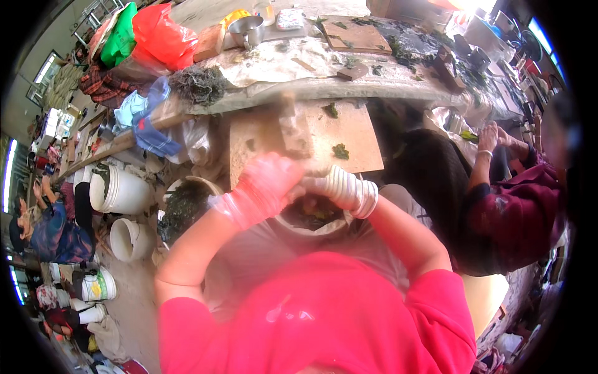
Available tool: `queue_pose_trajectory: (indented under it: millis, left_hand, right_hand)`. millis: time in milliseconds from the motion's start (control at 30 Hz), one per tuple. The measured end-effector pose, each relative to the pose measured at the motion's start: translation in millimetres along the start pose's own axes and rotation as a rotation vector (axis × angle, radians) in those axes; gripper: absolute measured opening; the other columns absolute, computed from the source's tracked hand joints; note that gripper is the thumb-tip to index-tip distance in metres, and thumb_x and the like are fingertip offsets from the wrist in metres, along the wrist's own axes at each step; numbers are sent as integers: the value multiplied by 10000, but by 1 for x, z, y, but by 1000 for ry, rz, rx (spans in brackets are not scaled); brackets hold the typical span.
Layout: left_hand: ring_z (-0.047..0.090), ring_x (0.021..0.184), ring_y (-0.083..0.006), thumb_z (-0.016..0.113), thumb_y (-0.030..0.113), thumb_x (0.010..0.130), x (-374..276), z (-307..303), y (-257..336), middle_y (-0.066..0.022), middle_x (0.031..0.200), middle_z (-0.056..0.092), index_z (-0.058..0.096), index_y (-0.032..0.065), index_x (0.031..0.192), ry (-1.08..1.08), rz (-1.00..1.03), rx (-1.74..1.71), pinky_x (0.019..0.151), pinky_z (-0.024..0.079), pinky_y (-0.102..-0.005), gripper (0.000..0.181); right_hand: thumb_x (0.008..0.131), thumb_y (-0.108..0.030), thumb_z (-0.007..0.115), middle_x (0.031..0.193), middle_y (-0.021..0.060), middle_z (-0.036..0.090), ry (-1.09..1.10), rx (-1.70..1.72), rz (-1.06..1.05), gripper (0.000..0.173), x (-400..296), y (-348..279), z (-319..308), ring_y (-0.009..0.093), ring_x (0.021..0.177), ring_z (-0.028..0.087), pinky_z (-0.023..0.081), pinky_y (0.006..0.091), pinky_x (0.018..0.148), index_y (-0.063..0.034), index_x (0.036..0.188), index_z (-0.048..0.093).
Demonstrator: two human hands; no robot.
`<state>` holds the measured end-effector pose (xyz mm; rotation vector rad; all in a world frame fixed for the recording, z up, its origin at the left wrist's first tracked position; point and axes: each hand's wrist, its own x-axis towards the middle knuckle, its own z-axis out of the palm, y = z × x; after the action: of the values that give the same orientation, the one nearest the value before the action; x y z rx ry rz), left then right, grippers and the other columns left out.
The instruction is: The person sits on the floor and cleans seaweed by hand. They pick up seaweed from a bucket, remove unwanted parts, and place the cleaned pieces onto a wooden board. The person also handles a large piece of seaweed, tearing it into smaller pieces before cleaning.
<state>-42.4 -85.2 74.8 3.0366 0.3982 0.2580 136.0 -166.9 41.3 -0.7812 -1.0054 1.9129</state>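
Note:
My left hand [267, 186], in a thin clear plastic glove, meets my right hand [346, 188] above a container [334, 229] between my knees. A striped knit glove covers the right hand. The fingers of both are bent and blurred, and whatever may be between them is hidden. Dark leafy pieces [314, 211] lie inside the container. Just beyond my hands is a wooden board [359, 131] bearing a blurred wooden block [295, 133]. Two scraps of wet green leaf, perhaps seaweed, stick to the board, a near one [340, 151] and a far one [331, 110].
A bucket of dark green leaves [187, 208] stands left of my arm, with white buckets [122, 189] farther out. Across the front runs a sheet-covered table [275, 63] holding a metal cup [246, 32] and another board [357, 36]. A co-worker [514, 205] sits close at right.

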Motion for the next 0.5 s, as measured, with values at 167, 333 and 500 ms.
queue_pose_trajectory:
  millis: [167,333,500]
  left_hand:
    - [553,765,-319,656,247,725,-11,5,-5,-110,775,544,569,73,778,-65,154,-32,644,472,-419,201]
    - [560,734,-330,641,200,713,-23,12,-9,-125,743,542,548,59,717,-234,139,-64,632,473,-416,169]
    - [565,733,-337,610,180,723,-22,45,-23,-135,768,550,556,66,778,-201,80,-129,634,474,-422,137]
  right_hand:
    - [860,-149,579,941,42,651,-22,-346,116,233,-17,6,14,132,837,600,482,252,723,-65,1069,640]
    - [800,-133,544,1053,17,609,-9,-898,-11,251,-18,42,-1,192,1000,567,447,287,875,-87,1035,617]
    - [875,-163,564,871,27,598,101,-917,32,237,-10,53,-23,129,784,544,453,268,705,-58,1084,597]
